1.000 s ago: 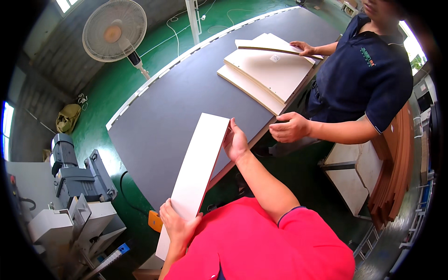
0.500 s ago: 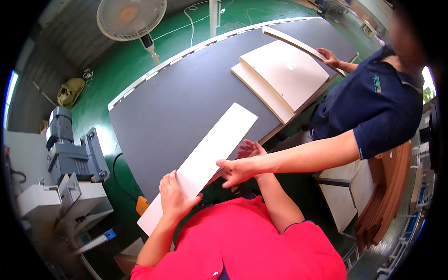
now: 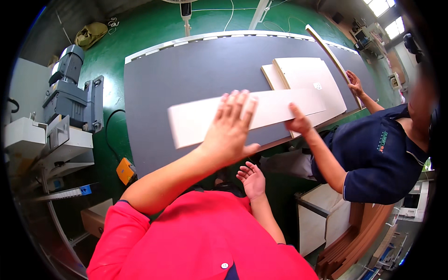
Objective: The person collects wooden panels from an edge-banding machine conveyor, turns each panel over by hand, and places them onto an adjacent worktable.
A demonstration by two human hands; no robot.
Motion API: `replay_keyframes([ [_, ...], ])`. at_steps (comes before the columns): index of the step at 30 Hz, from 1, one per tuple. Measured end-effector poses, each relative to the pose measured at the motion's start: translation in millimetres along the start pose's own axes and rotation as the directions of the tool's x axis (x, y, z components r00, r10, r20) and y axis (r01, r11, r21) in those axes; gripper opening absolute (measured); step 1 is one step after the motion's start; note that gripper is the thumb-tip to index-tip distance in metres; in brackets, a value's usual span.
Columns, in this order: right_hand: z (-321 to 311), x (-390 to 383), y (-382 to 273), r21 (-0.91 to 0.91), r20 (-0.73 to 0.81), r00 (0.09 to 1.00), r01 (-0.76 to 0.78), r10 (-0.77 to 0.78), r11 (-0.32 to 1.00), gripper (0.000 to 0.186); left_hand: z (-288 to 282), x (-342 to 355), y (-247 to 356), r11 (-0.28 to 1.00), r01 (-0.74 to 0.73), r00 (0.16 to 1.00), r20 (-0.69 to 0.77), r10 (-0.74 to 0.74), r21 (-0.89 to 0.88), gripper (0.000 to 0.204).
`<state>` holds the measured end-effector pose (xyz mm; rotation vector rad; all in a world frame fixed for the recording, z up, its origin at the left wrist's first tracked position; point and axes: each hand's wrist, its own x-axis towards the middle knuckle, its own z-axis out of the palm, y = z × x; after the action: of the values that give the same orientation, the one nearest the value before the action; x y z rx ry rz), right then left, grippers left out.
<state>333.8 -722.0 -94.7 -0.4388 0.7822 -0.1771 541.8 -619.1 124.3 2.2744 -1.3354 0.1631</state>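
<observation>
A long white board [image 3: 191,119] lies across the table's near side, its right end overlapping a stack of pale panels [image 3: 308,74]. My left hand [image 3: 228,126] is spread over the board's middle, fingers stretched; whether it presses on the board or hovers above it I cannot tell. Below the board's near edge, my right hand [image 3: 252,181] is palm up with loosely bent fingers and nothing in it. A co-worker's hand [image 3: 299,122] grips the board near its right end. That person's other hand [image 3: 354,83] holds a narrow pale strip [image 3: 330,55] upright on edge.
The grey table [image 3: 149,88] has a white slotted far edge. To the left stands a machine with a grey motor [image 3: 70,63], and an orange box [image 3: 125,171] is on the green floor. Brown panels [image 3: 347,242] lean at the lower right, beside a cart [image 3: 317,219].
The board has swung from slanting to nearly level and moved right, toward the co-worker. My left hand has left its near end for its middle; my right hand has come away from it.
</observation>
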Motion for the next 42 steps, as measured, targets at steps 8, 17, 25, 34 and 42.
replay_keyframes([
  [8,-15,-6,-3,-0.078,-0.048,0.998,0.04,-0.044,0.996,0.032,9,-89,-10,0.886,0.063,0.835,0.51,0.205,-0.46,0.05],
  [17,-3,6,-3,-0.18,-0.033,0.999,0.013,-0.02,0.984,0.034,29,-267,-83,0.833,0.553,0.542,0.746,-0.387,0.03,0.048],
  [25,30,15,9,-0.283,0.044,0.998,-0.03,0.044,0.959,0.033,69,-364,-101,0.438,0.898,0.274,0.721,-0.636,0.046,0.054],
  [34,30,11,23,-0.343,0.018,0.998,-0.053,0.063,0.938,0.034,103,-472,-127,0.068,0.997,0.066,0.674,-0.735,-0.023,0.048],
  [42,44,12,36,-0.344,0.029,0.996,-0.064,0.079,0.937,0.028,121,-524,-144,-0.154,0.966,0.015,0.636,-0.771,-0.209,0.042],
])
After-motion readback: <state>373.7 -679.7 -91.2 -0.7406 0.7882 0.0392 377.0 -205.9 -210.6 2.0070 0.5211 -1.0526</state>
